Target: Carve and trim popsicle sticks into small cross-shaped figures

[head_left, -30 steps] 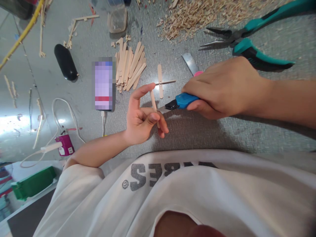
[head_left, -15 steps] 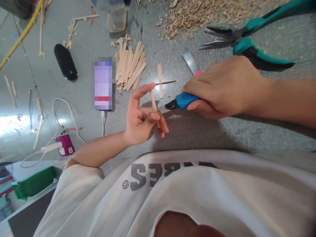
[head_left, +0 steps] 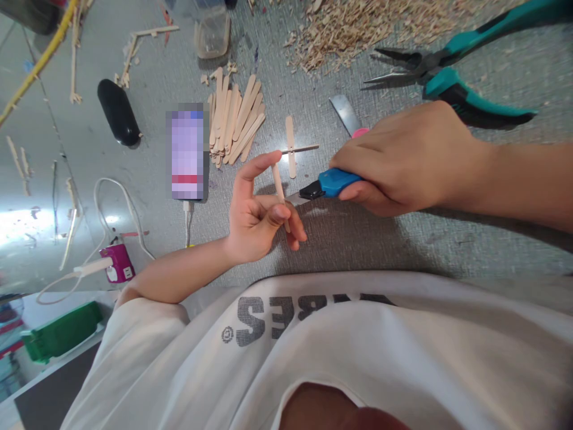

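Observation:
My left hand (head_left: 257,218) grips a wooden craft stick (head_left: 278,182) between its forefinger and thumb, other fingers curled behind. In my right hand (head_left: 403,161) is a blue utility knife (head_left: 338,182), its fingers wrapped round the handle. The knife's blade (head_left: 295,199) points left and meets the middle of the held stick; part of the blade is hidden behind it. Just beyond the left forefinger, another craft stick (head_left: 290,128) lies on the table with a thin dark strip (head_left: 307,148) across it.
A pile of craft sticks (head_left: 237,119) lies beside a phone (head_left: 187,155) on a charging cable. Wood shavings (head_left: 358,30) are heaped at the back. Teal-handled pliers (head_left: 430,71) and a metal blade with a pink part (head_left: 344,113) sit beyond my right hand. A black case (head_left: 119,113) rests at left.

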### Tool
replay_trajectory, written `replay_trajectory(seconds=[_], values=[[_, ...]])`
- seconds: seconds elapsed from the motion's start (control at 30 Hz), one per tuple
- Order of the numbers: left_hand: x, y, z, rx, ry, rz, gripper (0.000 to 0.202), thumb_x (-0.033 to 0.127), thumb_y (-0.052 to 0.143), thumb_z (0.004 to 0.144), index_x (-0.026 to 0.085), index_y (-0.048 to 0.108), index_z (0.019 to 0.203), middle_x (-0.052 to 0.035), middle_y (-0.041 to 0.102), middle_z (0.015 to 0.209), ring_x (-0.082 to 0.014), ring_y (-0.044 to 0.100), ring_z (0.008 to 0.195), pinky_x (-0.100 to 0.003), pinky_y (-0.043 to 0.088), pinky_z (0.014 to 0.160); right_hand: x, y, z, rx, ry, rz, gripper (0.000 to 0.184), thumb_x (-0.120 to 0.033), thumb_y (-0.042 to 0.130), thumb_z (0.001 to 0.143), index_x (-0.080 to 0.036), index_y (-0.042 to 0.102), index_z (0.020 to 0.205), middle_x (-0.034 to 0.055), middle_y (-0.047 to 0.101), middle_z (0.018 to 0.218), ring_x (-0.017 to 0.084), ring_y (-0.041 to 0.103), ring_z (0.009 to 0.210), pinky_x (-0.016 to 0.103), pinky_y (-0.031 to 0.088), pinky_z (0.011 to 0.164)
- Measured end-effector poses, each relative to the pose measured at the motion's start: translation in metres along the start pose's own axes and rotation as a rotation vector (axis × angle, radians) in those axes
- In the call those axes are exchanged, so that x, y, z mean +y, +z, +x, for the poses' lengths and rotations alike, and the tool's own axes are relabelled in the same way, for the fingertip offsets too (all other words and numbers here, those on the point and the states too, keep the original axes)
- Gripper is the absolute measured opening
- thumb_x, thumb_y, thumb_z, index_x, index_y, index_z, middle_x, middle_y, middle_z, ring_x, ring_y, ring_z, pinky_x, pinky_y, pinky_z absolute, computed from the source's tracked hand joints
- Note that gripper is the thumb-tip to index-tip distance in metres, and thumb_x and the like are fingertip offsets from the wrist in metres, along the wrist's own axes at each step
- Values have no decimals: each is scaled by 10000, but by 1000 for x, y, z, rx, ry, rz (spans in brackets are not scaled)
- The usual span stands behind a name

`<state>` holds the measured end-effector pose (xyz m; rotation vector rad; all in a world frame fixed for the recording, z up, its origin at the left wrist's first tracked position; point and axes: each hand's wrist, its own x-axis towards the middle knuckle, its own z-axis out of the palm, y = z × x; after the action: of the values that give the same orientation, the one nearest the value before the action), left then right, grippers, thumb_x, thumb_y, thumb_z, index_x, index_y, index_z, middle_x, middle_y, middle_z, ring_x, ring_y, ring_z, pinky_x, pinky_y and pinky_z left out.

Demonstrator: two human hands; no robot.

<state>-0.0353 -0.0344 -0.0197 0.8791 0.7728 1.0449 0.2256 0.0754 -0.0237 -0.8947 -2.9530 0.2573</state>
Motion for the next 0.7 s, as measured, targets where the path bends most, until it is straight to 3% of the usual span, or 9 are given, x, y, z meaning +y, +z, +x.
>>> replay_trajectory(seconds=[0.27,0.5,0.7], values=[[1,-1,-3,24,-56,24,1187,647,810,1038,380,-53,1806,100,807,735,-152,769,562,-212,605,524,-2,-6,4,-40,-42,-88,1001,-766,-111,1094,-262,754,1074,77,718,780,257,660,758,417,218,644],[-4,-1,2,15,10,22,1156,619,811,1047,338,-25,1796,84,821,754,-163,774,566,-204,584,500,-15,-19,8,-22,31,-64,1166,-725,-325,1001,-247,736,931,91,628,676,244,570,622,388,183,590],[-2,3,2,58,0,-39,1152,530,844,1048,391,-24,1793,96,828,783,-171,794,599,-228,626,534,-16,-10,3,2,73,-16,1043,-783,-146,1064,-259,756,1026,91,723,779,235,618,692,399,201,631]])
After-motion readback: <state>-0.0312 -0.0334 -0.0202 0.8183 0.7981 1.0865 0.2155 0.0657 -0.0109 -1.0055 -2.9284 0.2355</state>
